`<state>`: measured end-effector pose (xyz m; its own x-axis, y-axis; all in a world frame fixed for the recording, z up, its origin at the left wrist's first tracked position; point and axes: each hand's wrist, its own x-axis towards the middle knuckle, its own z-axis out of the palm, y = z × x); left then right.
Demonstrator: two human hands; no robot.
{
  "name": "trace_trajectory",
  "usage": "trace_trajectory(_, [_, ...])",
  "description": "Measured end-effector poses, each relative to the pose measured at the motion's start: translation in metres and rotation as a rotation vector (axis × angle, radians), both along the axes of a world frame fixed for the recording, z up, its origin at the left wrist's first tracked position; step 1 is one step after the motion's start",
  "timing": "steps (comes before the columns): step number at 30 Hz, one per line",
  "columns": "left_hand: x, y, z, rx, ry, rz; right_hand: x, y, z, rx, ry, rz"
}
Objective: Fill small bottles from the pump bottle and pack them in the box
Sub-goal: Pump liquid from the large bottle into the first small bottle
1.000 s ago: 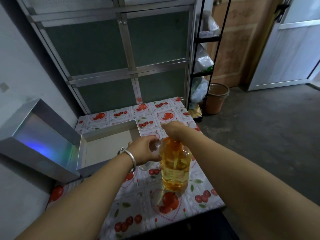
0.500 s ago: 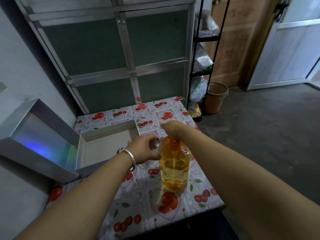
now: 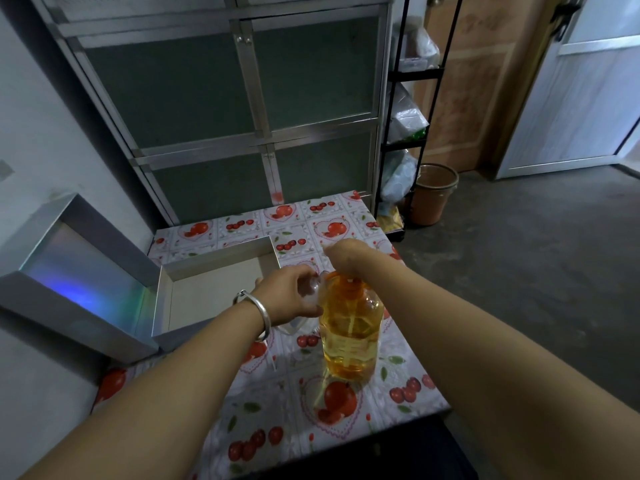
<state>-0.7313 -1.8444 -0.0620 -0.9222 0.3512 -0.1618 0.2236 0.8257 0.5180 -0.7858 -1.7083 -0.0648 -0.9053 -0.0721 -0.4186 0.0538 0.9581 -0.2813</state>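
Clear small bottle (image 3: 313,291) gripped by left hand (image 3: 289,296); right hand (image 3: 346,256) palm-down on pump bottle (image 3: 349,327).

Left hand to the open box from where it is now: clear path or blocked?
Probably clear. The left hand holds a small bottle at the pump bottle, right beside the box. The box is open-topped, looks empty, and nothing stands between them. The right hand is on the pump, out of the way.
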Motion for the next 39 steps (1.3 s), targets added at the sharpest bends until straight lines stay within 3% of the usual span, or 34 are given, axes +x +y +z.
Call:
trace_trajectory(4, [-0.001,0.0,-0.005,-0.018,-0.009,-0.005,-0.003,0.0,-0.017,0.006,0.081,-0.136])
trace_trajectory(11, [0.003,-0.001,-0.003,-0.006,-0.009,0.012,0.002,0.0,0.002,-0.088,-0.04,-0.092])
trace_trajectory(17, [0.001,0.0,-0.005,-0.02,-0.019,0.007,-0.002,0.0,-0.017,-0.044,0.116,-0.163])
trace_trajectory(24, [0.006,0.0,-0.001,-0.024,-0.005,0.007,0.004,0.002,0.0,-0.081,0.002,-0.05])
trace_trajectory(31, [0.003,0.001,-0.003,-0.026,-0.014,0.002,0.005,0.002,-0.013,-0.041,0.131,-0.143])
trace_trajectory(37, [0.005,0.002,-0.001,-0.036,-0.011,0.002,0.005,0.002,-0.003,-0.163,-0.02,-0.145])
trace_trajectory(39, [0.003,0.002,0.002,-0.022,-0.006,0.008,0.004,-0.001,-0.004,-0.151,0.013,-0.137])
